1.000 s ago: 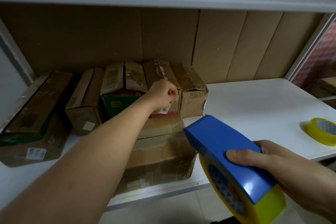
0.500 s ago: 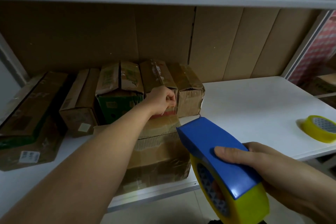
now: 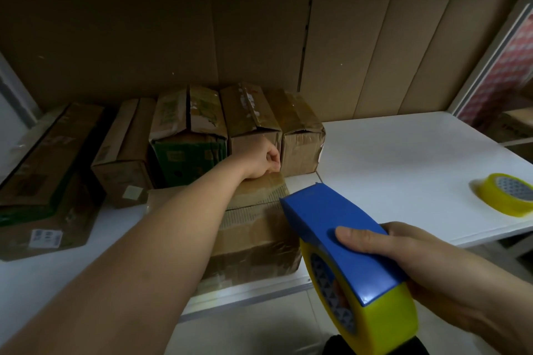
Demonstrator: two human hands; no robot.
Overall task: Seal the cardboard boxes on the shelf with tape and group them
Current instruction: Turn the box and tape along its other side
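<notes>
White shelf (image 3: 403, 170) bare rightward; left hand (image 3: 264, 163) perhaps pinching tape at front box (image 3: 253, 236) edge

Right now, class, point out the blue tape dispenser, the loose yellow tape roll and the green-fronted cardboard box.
blue tape dispenser (image 3: 340, 239): head view, blue top cover.
loose yellow tape roll (image 3: 487, 200): head view, yellow outer band.
green-fronted cardboard box (image 3: 187, 158): head view, green front face.

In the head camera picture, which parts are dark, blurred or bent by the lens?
Head view: the boxes at the back sit in dim shadow under the upper shelf, while the white shelf board is brighter; the far right edge by the red patterned surface is blurred; the wide-angle lens bends the shelf edges and enlarges the tape dispenser in the right hand.
</notes>
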